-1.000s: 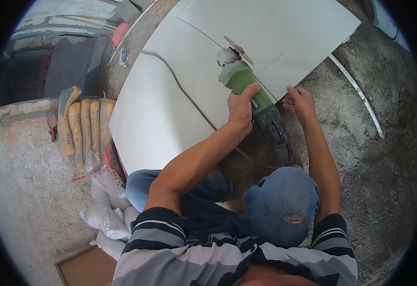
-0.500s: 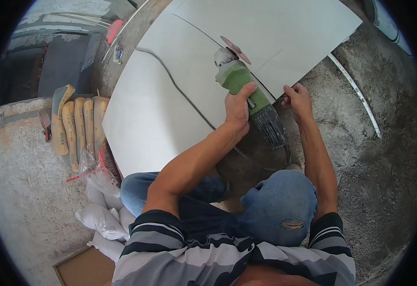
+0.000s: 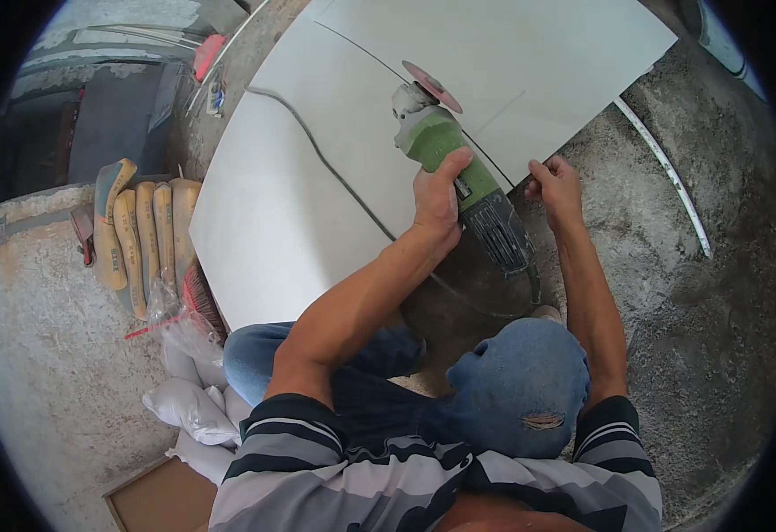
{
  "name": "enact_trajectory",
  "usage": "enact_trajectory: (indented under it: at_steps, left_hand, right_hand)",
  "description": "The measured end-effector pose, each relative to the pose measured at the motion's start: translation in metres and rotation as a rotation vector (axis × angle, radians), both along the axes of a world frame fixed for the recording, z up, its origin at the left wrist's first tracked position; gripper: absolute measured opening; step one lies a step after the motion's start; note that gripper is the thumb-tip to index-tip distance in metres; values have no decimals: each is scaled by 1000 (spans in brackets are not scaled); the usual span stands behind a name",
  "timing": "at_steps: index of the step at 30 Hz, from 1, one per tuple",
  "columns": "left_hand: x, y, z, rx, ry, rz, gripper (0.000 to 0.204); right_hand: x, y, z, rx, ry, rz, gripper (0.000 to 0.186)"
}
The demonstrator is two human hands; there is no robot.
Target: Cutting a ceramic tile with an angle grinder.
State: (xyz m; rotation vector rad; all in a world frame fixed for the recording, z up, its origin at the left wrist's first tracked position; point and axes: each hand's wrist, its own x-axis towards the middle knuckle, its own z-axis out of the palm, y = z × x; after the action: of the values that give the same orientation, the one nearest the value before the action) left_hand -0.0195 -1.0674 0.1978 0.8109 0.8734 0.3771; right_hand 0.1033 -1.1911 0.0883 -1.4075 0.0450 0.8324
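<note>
My left hand is wrapped round the green body of an angle grinder. The grinder's reddish disc stands tilted over a large white sheet, in line with a dark straight line. Behind the disc a slit runs down to the sheet's near edge. Right where it meets that edge, my right hand pinches the sheet, thumb and finger closed on it. From the grinder's black rear end a cord hangs down; a grey cable lies across the sheet's left part.
Rolled yellow-brown sacks lie at the left beside a broom head. White filled bags and a brown board are below them. A curved white strip lies on the rough floor at right. Far right stands a pale cylinder.
The grinder in my left hand has shifted slightly up and left along the line, and the slit behind it shows longer. My right hand has stayed at the sheet's edge.
</note>
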Motion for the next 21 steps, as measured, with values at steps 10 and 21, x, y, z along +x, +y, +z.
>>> enact_trajectory:
  at_steps: [10, 21]
  left_hand:
    - [20, -3, -1, -12, -41, -28, 30]
    - [46, -24, 15, 145, -45, -253, 24]
  right_hand:
    - [-5, -39, 49, -92, 14, 248, 30]
    - [-49, -97, 124, 34, -217, 592, 86]
